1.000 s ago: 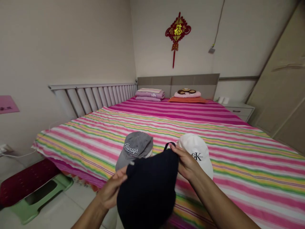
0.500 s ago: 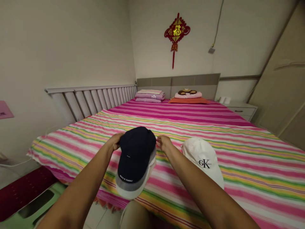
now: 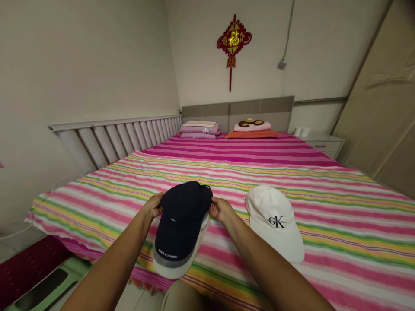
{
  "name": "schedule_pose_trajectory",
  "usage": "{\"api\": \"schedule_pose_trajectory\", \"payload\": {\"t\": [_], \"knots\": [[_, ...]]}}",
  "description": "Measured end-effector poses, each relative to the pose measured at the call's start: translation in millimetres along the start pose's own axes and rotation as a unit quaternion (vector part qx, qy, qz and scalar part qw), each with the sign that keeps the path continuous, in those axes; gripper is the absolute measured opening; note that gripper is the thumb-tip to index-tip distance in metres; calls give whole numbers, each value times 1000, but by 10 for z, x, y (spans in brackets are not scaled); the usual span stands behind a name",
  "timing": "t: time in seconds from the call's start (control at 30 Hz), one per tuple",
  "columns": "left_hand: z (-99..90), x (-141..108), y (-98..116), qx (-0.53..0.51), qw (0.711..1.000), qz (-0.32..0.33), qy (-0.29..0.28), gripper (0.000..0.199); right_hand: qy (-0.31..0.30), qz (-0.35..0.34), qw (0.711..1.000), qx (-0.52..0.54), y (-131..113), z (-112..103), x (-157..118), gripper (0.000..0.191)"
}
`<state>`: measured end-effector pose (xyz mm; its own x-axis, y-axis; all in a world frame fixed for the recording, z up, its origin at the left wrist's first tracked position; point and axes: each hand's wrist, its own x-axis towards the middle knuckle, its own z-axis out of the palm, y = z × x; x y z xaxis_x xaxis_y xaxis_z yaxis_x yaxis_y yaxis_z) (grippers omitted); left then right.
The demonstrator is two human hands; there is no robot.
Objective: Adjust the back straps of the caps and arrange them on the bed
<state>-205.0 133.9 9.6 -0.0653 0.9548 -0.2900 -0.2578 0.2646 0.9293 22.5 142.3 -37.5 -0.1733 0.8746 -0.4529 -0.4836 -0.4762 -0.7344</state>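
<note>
Dark-navy fabric cap (image 3: 182, 206) seems already stacked over curved grey and white brims (image 3: 171, 271) on the pink-striped bed cover (image 3: 112, 194), but not yet released, because left hand (image 3: 153, 205) and right hand (image 3: 222, 209) pinch its sides with narrow grip, while white black-lettered fabric cap (image 3: 270, 205) lies apart, unstacked.

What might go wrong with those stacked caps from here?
The navy cap sits over a grey brim and a pale brim; if the left hand and right hand push unevenly, it might slide askew. The pale brim also lies near the edge of the bed, so a bump might knock caps off.
</note>
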Motion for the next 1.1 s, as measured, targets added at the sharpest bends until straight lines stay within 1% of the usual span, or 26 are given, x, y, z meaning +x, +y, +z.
{"api": "schedule_pose_trajectory", "payload": {"t": [0.17, 0.23, 0.33, 0.4, 0.5, 0.57, 0.63, 0.7, 0.8, 0.83, 0.87, 0.9, 0.93, 0.97, 1.0, 1.03, 1.1], "knots": [[-24, 65, -125, 17, 999, 5, 28, 14, 21, 3, 1000, -3, 174, -106, 33, 29], [-33, 81, -146, 23, 999, 28, 38, 10, 29, 6, 1000, -10, 204, -102, 64, 29], [-40, 117, -181, 33, 994, 83, 66, 20, 41, 13, 999, -29, 224, -56, 116, 28], [-41, 152, -229, 48, 989, 104, 91, 20, 49, 22, 997, -49, 240, -21, 136, 28], [-47, 185, -312, 76, 986, 99, 106, 13, 48, 22, 995, -84, 272, -14, 109, 26], [-61, 163, -341, 92, 986, 91, 102, 13, 38, 1, 994, -107, 293, -68, 31, 23], [-94, 90, -342, 107, 985, 88, 101, 15, 26, -35, 990, -131, 312, -191, -108, 20], [-153, -32, -338, 120, 984, 88, 101, 21, 21, -82, 984, -156, 329, -393, -311, 17], [-306, -285, -406, 144, 981, 89, 95, 31, 41, -152, 967, -201, 326, -846, -700, 12], [-369, -384, -463, 175, 974, 102, 105, 34, 57, -178, 958, -217, 311, -1028, -838, 13], [-434, -491, -541, 203, 963, 120, 134, 37, 82, -203, 948, -231, 289, -1219, -973, 12], [-494, -604, -638, 240, 943, 139, 184, 37, 115, -227, 937, -241, 259, -1414, -1100, 11], [-545, -723, -754, 290, 913, 168, 233, 34, 153, -245, 924, -248, 223, -1608, -1217, 12], [-582, -846, -886, 346, 881, 195, 257, 33, 194, -260, 912, -252, 183, -1794, -1320, 12], [-599, -968, -1030, 386, 849, 234, 275, 32, 235, -273, 897, -255, 142, -1967, -1407, 14], [-597, -1083, -1181, 412, 817, 287, 283, 29, 274, -284, 882, -258, 104, -2120, -1477, 16], [-530, -1277, -1479, 458, 750, 403, 255, 21, 335, -291, 856, -264, 46, -2354, -1564, 20]]}}
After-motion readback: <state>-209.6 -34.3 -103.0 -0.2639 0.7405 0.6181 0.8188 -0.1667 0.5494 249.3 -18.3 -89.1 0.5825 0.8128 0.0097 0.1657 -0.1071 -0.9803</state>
